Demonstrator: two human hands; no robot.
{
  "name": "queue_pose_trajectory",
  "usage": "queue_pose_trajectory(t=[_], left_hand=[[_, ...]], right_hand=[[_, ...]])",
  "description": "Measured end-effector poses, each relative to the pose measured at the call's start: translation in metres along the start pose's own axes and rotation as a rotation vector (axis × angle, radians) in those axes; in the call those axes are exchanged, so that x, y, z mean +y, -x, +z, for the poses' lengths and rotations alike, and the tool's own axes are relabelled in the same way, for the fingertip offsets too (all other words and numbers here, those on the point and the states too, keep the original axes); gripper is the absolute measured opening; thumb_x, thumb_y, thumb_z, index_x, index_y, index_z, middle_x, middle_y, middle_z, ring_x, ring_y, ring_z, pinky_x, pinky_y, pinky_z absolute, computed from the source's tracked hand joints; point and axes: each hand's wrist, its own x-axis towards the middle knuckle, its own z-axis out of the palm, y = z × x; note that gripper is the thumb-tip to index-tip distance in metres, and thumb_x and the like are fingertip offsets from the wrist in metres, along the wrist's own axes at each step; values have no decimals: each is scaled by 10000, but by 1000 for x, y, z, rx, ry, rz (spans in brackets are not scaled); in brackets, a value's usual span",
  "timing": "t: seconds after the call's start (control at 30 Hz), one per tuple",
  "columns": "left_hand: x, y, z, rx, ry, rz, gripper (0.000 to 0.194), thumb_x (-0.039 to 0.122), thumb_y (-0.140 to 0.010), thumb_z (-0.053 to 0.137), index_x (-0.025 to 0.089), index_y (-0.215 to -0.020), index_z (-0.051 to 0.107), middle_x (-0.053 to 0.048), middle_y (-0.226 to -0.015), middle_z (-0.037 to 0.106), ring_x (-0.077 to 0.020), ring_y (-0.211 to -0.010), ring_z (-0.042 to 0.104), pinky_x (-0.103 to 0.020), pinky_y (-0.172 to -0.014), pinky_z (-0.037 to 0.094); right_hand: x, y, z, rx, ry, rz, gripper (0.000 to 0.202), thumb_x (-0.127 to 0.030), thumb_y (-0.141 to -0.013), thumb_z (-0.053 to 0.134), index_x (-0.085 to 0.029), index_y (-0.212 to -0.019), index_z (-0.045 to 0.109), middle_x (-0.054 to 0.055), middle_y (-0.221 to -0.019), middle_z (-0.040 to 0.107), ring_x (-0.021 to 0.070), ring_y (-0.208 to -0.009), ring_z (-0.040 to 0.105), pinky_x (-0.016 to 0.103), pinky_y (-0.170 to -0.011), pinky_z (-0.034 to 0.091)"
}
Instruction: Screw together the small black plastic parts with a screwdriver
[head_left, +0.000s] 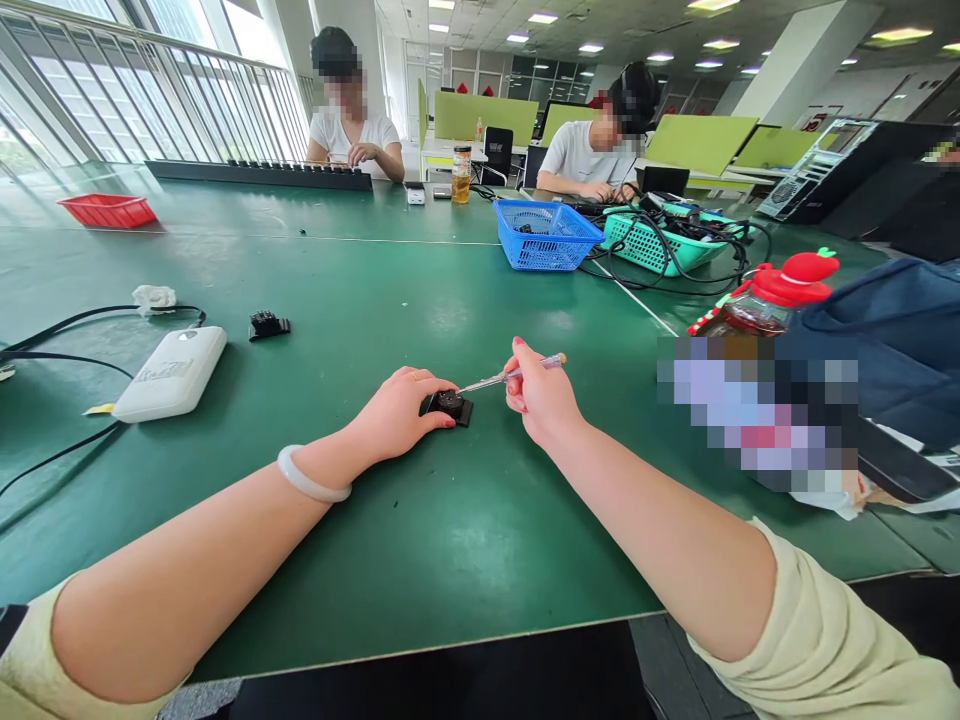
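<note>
On the green table (465, 540), a small black part (452, 405) lies in front of me, near the middle of the view. My left hand (397, 412) grips it from the left, thumb on the near side and fingers on the far side. A thin screwdriver-like tool (551, 361) is pinched in my right hand (538, 393). Its metal shaft points left and its tip touches or nearly touches the top of the black part. The part's left portion is hidden under my left fingers.
A white power bank (172, 374) with black cables and another black part (268, 325) lie left. Blue (547, 238) and green (660, 243) baskets, tangled cables, a red-lidded jar (787, 290) and a dark blue bag (892, 340) are right. Two people sit across the table.
</note>
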Motion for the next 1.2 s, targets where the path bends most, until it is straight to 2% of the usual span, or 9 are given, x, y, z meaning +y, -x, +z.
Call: queue_pose_trajectory(t=[0.3, 0.6, 1.2], left_hand=[[-3, 1, 1, 0, 3, 12, 412, 385, -862, 673, 246, -1250, 693, -72, -1178, 699, -316, -1192, 548, -470, -1078, 441], [1, 2, 0, -7, 5, 0, 462, 364, -868, 658, 234, -1311, 653, -76, -1153, 707, -319, -1198, 547, -473, -1072, 444], [0, 1, 0, -8, 11, 11, 434, 354, -864, 653, 249, -1284, 670, -65, -1138, 712, -311, -1173, 551, -473, -1065, 444]], right_hand=[[0, -2, -3, -16, -53, 116, 450, -359, -987, 561, -170, -583, 504, -56, -382, 416, 28, -306, 272, 174, -353, 201], [1, -2, -3, -20, -50, 139, 440, -352, -989, 566, -171, -593, 504, -51, -393, 420, 31, -312, 278, 177, -355, 206], [-2, -1, -2, -13, -53, 141, 447, -328, -1010, 520, -167, -593, 497, -54, -381, 408, 30, -310, 265, 176, -354, 206]])
